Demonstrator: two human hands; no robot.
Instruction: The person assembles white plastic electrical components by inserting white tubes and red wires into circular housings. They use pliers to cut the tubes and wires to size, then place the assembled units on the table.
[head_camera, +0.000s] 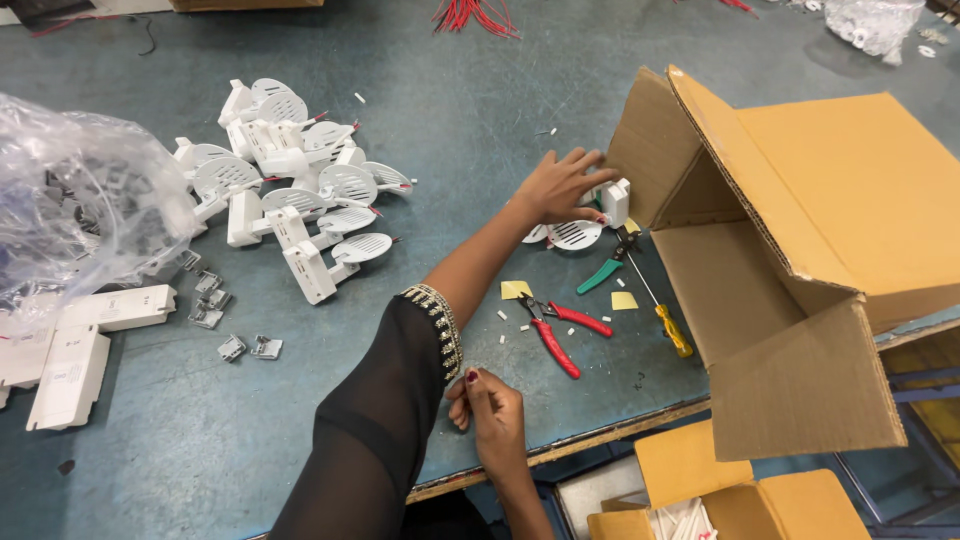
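Grey-green workbench (480, 110) filling the frame: I am resting my left hand (560, 187), fingers spread, on a white plastic fitting (590, 222) at centre right; probably light, stiff, best gripped by its blocky body. My right hand (490, 410), fingers curled, seemingly empty, is hovering at lower centre.

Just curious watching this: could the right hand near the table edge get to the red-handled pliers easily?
Probably yes. The right hand sits close to the red-handled pliers, with only bare table and tiny white bits between them.
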